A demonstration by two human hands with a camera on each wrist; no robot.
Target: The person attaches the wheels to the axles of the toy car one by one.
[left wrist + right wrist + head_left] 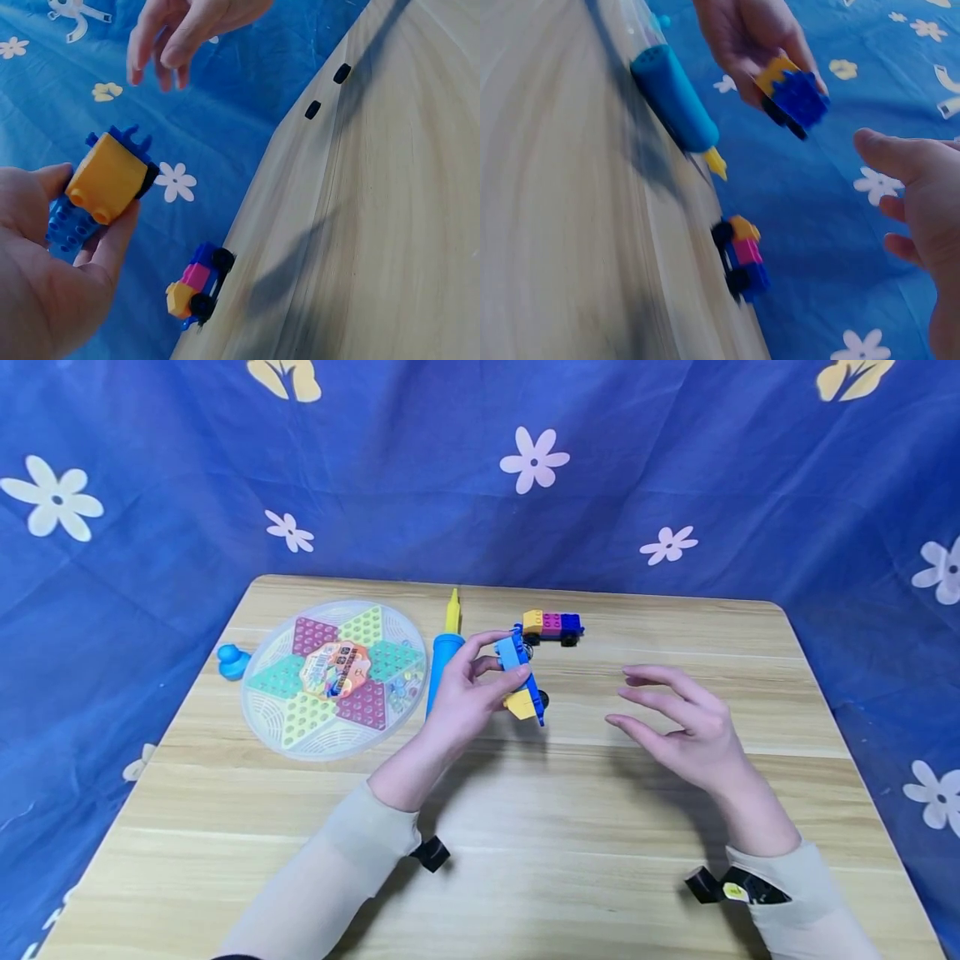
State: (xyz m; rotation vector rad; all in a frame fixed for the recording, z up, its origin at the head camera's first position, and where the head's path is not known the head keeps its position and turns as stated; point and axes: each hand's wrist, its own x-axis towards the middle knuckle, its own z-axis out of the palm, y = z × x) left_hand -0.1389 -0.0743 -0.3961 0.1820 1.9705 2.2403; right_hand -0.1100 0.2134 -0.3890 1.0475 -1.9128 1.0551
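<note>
My left hand (468, 693) holds a toy block car (517, 681) above the table, thumb and fingers pinching its sides. The car has light blue and yellow blocks on a dark blue base, and a black wheel shows at its yellow end. The left wrist view shows its yellow block (109, 180) close up. To the right, apart from the car, my right hand (690, 727) hovers with fingers spread and slightly bent, holding nothing. Behind the held car, a second block car (552, 625) in yellow, pink and dark blue stands on its black wheels.
Two loose black wheels, a nearer one (313, 109) and a farther one (342, 73), lie on the wooden table (562, 860). Left of my hands are a blue pump with a yellow nozzle (453, 614), a round Chinese checkers board (262, 727) and a blue toy duck (232, 662).
</note>
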